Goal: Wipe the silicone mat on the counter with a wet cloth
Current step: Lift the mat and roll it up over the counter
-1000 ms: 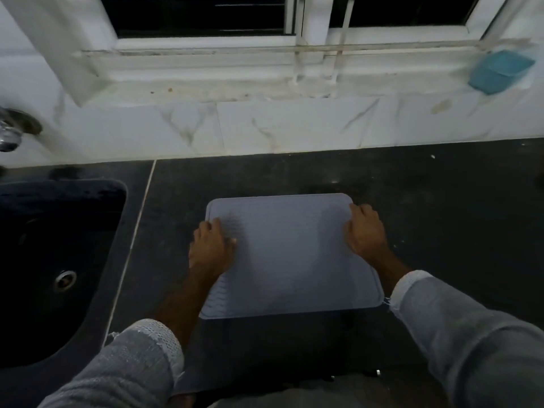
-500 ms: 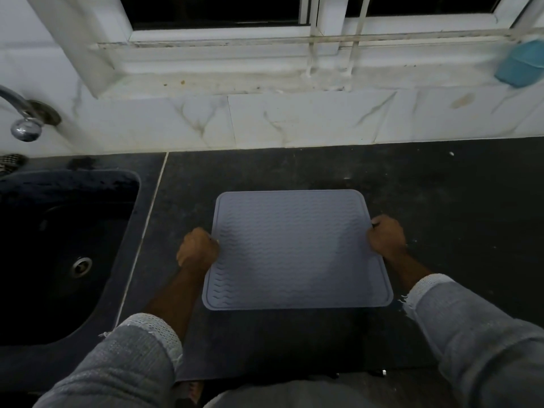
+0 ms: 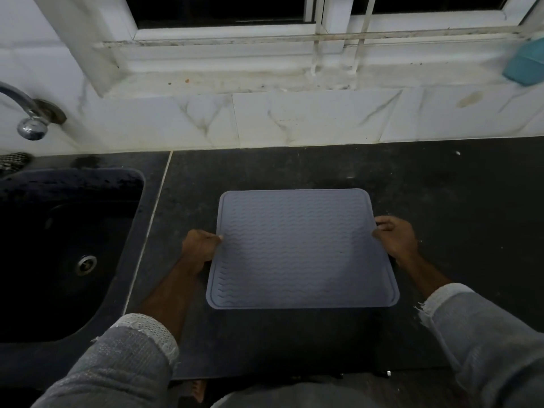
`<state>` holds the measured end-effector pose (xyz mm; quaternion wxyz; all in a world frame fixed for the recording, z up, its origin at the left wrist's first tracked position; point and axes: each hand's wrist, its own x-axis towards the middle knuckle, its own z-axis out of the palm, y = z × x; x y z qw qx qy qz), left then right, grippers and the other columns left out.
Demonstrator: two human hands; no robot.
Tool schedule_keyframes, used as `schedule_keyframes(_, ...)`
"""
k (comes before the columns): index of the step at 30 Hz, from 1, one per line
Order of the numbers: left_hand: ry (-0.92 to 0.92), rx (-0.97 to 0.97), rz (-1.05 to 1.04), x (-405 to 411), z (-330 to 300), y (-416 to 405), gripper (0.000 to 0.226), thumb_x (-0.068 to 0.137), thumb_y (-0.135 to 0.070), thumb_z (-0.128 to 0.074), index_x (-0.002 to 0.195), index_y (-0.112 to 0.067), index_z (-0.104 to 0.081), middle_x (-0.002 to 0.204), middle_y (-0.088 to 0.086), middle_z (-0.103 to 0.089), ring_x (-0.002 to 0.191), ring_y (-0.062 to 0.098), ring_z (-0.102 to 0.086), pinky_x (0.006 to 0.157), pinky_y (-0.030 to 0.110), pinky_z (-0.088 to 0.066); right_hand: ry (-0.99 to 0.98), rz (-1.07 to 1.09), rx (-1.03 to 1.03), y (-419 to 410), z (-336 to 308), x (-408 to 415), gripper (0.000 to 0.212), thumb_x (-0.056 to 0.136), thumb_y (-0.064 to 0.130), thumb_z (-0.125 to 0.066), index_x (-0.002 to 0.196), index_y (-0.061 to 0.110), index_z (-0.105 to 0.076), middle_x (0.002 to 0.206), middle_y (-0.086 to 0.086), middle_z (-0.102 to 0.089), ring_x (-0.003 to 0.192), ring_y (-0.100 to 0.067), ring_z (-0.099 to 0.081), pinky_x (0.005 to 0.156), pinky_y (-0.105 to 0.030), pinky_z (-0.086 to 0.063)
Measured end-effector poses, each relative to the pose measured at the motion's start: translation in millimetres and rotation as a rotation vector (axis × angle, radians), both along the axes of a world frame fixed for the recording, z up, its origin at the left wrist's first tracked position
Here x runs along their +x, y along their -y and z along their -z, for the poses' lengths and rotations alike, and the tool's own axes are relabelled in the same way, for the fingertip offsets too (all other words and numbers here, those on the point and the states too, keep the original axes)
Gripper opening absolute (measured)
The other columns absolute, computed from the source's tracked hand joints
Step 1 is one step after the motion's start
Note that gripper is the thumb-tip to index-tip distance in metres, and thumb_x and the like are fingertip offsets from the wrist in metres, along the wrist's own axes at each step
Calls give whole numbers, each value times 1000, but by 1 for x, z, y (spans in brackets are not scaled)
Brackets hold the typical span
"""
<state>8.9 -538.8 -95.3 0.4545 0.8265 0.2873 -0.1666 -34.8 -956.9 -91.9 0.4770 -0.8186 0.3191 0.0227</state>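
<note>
A grey silicone mat [image 3: 300, 248] with a wavy ribbed pattern lies flat on the dark counter [image 3: 441, 187]. My left hand [image 3: 198, 248] holds the mat's left edge, fingers curled at the rim. My right hand [image 3: 396, 241] grips the right edge with the thumb over the rim. A checked cloth [image 3: 13, 161] lies at the far left behind the sink, mostly cut off by the frame.
A black sink [image 3: 64, 245] with a drain sits left of the mat, and a chrome tap [image 3: 28, 119] juts from the wall above it. A blue object [image 3: 525, 64] rests on the window ledge at the far right. White marble tiles back the counter.
Both hands slid from lying on top of the mat out to its side edges and now hold them. The mat lies flatter and squarer on the counter.
</note>
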Motion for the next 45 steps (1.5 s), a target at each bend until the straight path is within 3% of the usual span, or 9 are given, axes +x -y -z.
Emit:
schedule_keyframes(2, 33, -65, -28, -2, -1, 1, 22, 83, -17, -74, 90, 3, -67, 104, 24, -67, 94, 35, -65, 86, 47, -54, 19, -31, -11, -4, -5, -3, 33, 76, -4, -64, 100, 18, -64, 101, -5, -66, 84, -14, -61, 65, -26, -48)
schedule_keyframes(6, 84, -246, -59, -7, -21, 9, 8, 84, -6, -70, 82, 0, -65, 92, 21, -68, 68, 23, -64, 51, 27, -55, 73, -32, 53, -14, -25, -4, 32, 76, -2, -68, 102, 16, -65, 97, -5, -67, 82, -13, -63, 63, -25, -49)
schedule_keyframes(9, 166, -350, -31, -8, -46, 24, 9, 85, -3, -68, 90, 3, -67, 83, 17, -68, 59, 16, -64, 45, 21, -51, 140, -19, 134, -33, -51, 0, 29, 75, 4, -72, 95, 24, -65, 91, 3, -69, 82, -10, -66, 62, -24, -51)
schedule_keyframes(12, 237, -398, 30, -7, -72, 52, 12, 86, -4, -67, 94, 5, -67, 78, 14, -67, 60, 16, -62, 45, 18, -49, 252, -62, 190, -65, -76, 8, 30, 74, 4, -74, 97, 21, -66, 90, 3, -69, 81, -9, -67, 67, -26, -54)
schedule_keyframes(20, 329, -481, 143, -7, -109, 126, 9, 86, -7, -68, 78, -4, -65, 75, 8, -66, 68, 15, -64, 56, 22, -56, 424, -169, 233, -146, -103, 17, 27, 75, 2, -73, 98, 12, -66, 87, -2, -66, 82, -13, -65, 70, -25, -55)
schedule_keyframes(30, 321, -452, 222, -16, -105, 138, 8, 87, -8, -67, 90, -1, -67, 85, 8, -68, 74, 12, -66, 56, 17, -56, 444, -167, 170, -157, -100, 12, 20, 80, 2, -66, 94, 17, -66, 87, 3, -65, 85, -11, -64, 75, -28, -57)
schedule_keyframes(45, 303, -483, 226, -18, -102, 139, 3, 86, -6, -68, 83, -5, -68, 79, 5, -68, 72, 12, -66, 59, 21, -57, 433, -141, 132, -160, -97, 8, 22, 82, 2, -64, 98, 17, -65, 89, 5, -64, 85, -7, -63, 80, -32, -57)
